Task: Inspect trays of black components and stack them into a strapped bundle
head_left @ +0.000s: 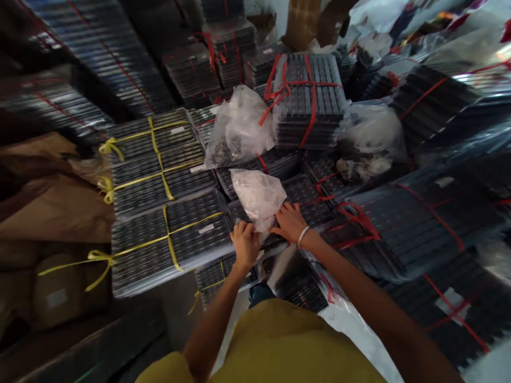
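Observation:
A small clear plastic bag (258, 196) stands in front of me on stacked dark trays. My left hand (244, 243) grips its lower left edge. My right hand (290, 221), with a bracelet on the wrist, holds its lower right side, fingers spread against the plastic. Whatever is inside the bag is too blurred to tell. The bag rests on a bundle of black trays (279, 191) tied with red string.
Tray bundles tied with yellow string (159, 213) lie at left, red-tied bundles (309, 101) behind and at right (423, 223). A larger clear bag (239, 127) of dark small parts sits behind. Brown paper and boxes (51, 207) fill the far left.

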A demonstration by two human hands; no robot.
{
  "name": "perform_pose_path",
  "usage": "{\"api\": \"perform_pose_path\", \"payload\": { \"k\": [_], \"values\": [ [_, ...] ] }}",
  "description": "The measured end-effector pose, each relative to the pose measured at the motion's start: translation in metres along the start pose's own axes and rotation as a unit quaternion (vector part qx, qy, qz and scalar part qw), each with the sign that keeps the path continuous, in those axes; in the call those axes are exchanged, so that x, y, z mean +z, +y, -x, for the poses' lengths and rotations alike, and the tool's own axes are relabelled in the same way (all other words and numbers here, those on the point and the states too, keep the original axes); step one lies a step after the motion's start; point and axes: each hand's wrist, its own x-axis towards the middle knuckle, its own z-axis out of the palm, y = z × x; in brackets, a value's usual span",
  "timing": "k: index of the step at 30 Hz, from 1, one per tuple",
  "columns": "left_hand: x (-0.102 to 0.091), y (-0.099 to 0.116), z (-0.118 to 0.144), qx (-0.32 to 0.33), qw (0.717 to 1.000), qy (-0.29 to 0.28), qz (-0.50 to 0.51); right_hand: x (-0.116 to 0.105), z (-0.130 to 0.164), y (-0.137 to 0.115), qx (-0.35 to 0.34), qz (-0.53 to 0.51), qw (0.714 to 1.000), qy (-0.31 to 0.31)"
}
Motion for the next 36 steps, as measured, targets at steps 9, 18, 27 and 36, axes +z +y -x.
{"api": "perform_pose_path", "payload": {
  "k": [9, 18, 27, 36],
  "values": [
    [0.008, 0.009, -0.011, 0.015, 0.999, 0.034, 0.033, 0.032, -0.011, -0.003, 0.061, 0.038, 0.995, 0.063],
    [-0.015, -0.014, -0.026, -0.032, 0.985, 0.066, 0.155, 0.048, -0.029, 0.000, 0.081, 0.016, 0.988, 0.127],
    [-0.010, 0.017, -0.073, -0.121, 0.959, 0.197, 0.163, 0.037, -0.001, -0.002, 0.038, -0.049, 0.983, 0.171],
    [-0.109, -0.007, -0.077, -0.034, 0.861, 0.419, 0.285, 0.006, 0.039, 0.012, 0.068, -0.158, 0.949, 0.266]
  ]
}}
